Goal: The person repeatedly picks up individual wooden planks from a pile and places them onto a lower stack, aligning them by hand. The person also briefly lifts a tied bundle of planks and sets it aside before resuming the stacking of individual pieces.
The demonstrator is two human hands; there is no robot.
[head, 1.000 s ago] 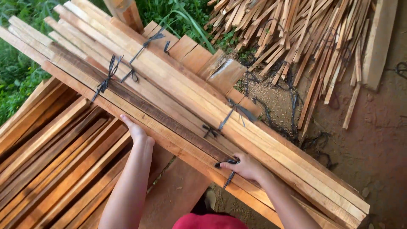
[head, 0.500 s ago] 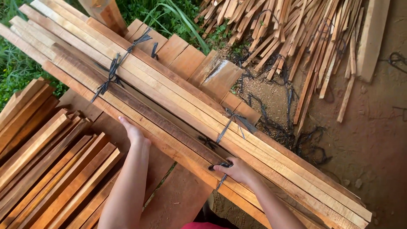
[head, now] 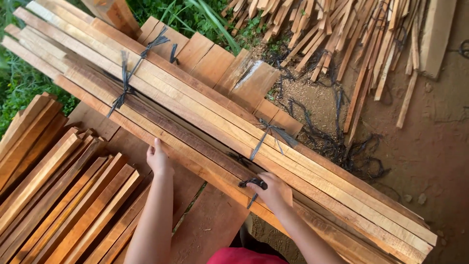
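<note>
Head view: left hand [head: 159, 159] flat against bundled wood slats [head: 205, 122]; right hand [head: 273, 191] seemingly grips black strap [head: 253, 184].

Long tied bundle of pale wood slats [head: 205, 122], diagonal across stacked planks, w/ black strap [head: 259, 142].

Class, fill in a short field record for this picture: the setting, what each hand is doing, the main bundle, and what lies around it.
Setting: outdoors, bare dirt ground beside grass
Left hand: pressed against the near edge of the bundle of wooden slats
Right hand: on the bundle, at a black strap tie
Bundle: long pale slats, bound with black straps
Nearby: stacked reddish boards at left, loose scrap sticks at top right
</note>
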